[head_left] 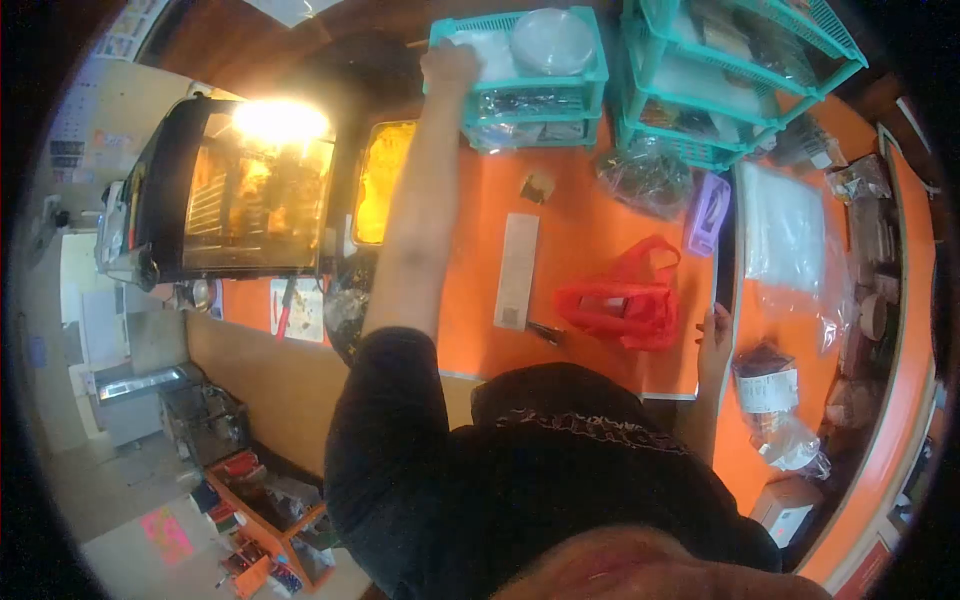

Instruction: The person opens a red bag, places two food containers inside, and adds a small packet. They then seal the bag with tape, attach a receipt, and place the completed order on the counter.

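My left hand [450, 66] is at the left end of the top tray of a teal rack [535, 82], beside white plastic items and a round clear container [552, 42]. Its fingers are blurred, so their grip is unclear. My right hand [714, 328] rests low at the right edge of the orange counter, fingers apart and holding nothing visible. Between my arms lie a red plastic bag [625, 315], a long paper slip [516, 270] and a small dark tool [546, 333]. A purple object [709, 215] sits near the right edge.
A lit glass-fronted oven [255, 200] stands at the left, with a tray of yellow food [385, 185] beside it. Another teal rack [700, 100] is at the upper right. Clear plastic bags [785, 225] and a cardboard box [787, 507] are along the right.
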`<state>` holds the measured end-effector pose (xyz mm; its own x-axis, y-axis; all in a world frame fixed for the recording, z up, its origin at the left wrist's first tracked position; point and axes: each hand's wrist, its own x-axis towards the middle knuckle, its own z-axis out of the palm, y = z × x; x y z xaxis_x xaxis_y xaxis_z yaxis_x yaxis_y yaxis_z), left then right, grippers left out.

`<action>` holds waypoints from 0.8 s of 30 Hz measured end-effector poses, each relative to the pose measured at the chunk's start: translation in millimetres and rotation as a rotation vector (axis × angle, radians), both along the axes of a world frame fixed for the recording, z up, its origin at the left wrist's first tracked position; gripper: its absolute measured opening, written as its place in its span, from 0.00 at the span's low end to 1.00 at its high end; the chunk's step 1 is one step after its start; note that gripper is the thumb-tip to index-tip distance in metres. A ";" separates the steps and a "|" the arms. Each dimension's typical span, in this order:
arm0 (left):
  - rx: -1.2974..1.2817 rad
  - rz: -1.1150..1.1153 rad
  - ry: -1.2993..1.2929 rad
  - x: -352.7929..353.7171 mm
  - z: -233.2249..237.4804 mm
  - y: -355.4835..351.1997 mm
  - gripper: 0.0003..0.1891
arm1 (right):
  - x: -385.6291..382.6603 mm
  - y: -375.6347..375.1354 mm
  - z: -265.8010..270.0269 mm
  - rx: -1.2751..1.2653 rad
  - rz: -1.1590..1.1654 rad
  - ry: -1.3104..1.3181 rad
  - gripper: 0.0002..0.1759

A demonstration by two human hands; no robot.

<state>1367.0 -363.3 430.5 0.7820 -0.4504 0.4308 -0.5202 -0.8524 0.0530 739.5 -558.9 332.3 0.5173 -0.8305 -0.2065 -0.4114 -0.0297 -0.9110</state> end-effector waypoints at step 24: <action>-0.341 -0.212 -0.091 -3.0 124.9 28.7 0.16 | 15.0 21.0 20.7 -0.438 -0.277 -0.148 0.22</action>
<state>1364.0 -334.6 555.4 0.6388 -0.4174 0.6463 -0.6983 -0.6672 0.2594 754.5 -537.9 353.0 0.2637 -0.9322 0.2480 -0.3262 -0.3281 -0.8866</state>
